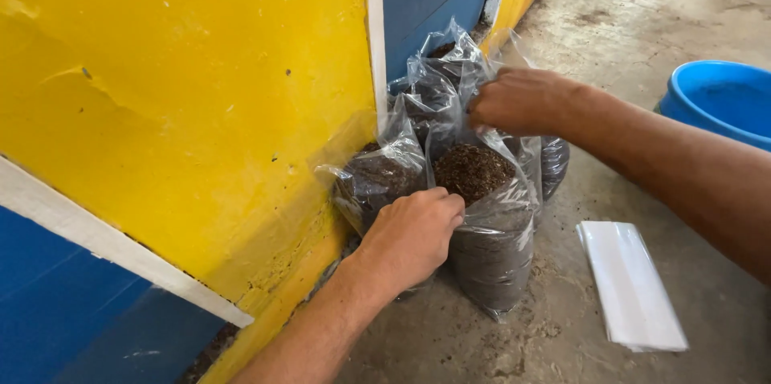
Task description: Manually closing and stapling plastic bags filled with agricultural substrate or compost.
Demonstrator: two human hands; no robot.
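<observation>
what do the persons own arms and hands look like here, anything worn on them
Both arms are bare as far as the picture shows: no sleeves, gloves, watch or bands in view. The left hand comes in from the bottom edge on a bare forearm; the right hand comes from the right edge on a longer stretch of bare forearm. No rings can be made out, and no markings are visible.

The left hand (411,233) comes up from the bottom of the view. Its arm is bare and points up and to the right. The fingers are curled in and pinch tight, with the knuckles on top. The right hand (518,100) comes in from the right side. Its arm is bare too and slopes down across the view. The back of this hand faces up, and its fingers bend down and close together.
</observation>
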